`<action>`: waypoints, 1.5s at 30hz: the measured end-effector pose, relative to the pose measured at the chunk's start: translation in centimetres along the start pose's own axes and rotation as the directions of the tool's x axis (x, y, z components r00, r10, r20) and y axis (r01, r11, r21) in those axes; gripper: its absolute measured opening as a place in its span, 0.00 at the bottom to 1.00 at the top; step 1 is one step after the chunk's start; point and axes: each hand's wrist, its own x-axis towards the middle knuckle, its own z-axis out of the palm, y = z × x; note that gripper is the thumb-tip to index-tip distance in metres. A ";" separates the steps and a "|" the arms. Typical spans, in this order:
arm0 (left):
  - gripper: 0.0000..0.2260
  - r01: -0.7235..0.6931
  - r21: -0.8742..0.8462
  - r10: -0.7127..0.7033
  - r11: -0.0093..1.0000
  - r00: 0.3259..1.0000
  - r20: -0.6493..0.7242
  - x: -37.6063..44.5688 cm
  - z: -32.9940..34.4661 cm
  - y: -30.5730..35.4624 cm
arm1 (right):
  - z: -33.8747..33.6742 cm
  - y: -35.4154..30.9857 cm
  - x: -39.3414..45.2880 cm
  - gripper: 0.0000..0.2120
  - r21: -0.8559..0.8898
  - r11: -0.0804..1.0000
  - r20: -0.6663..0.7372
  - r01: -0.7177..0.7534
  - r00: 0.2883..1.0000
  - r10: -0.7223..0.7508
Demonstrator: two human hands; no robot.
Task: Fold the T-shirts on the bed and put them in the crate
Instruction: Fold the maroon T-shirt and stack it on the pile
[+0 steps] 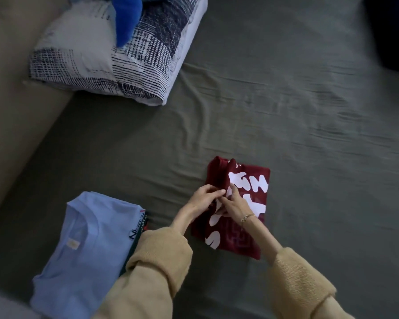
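Here, a person in tan knitted sleeves is leaning over a bed covered with a grey-green sheet [286, 100]. Both hands are meeting over a dark red T-shirt [247, 238] with white lettering, which is lying partly folded on the sheet near the middle of the view. The left hand [204, 198] is curling its fingers round a bunched fold of the red cloth along the shirt's left edge. The right hand [234, 204], wearing a thin bracelet at the wrist, is pinching the same fold just beside it, the fingertips of both hands almost touching.

To the left, well apart from the red one, a light blue T-shirt [85, 249] is lying folded on top of a darker garment whose printed edge is showing at its right side. Further up the bed, a pillow [97, 65] with a black-and-white pattern is sitting near the edge, with a blue plush toy [127, 17] resting on it.
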 end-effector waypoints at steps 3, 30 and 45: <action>0.07 -0.077 0.079 0.087 0.994 0.988 -0.131 0.7 0.2 -1.6 | -1.0 0.3 0.4 0.26 0.109 0.994 0.069 -0.027 0.997 0.020; 0.08 -0.301 -0.255 0.264 0.919 0.949 -0.170 -1.6 -1.0 5.7 | -11.1 -4.0 -3.5 0.10 0.422 0.835 -0.329 0.353 0.918 -0.222; 0.10 -0.030 0.396 0.102 0.918 0.982 -0.160 -5.6 0.7 -6.8 | -7.2 7.8 -8.9 0.14 -0.494 0.815 0.230 0.304 0.949 -0.214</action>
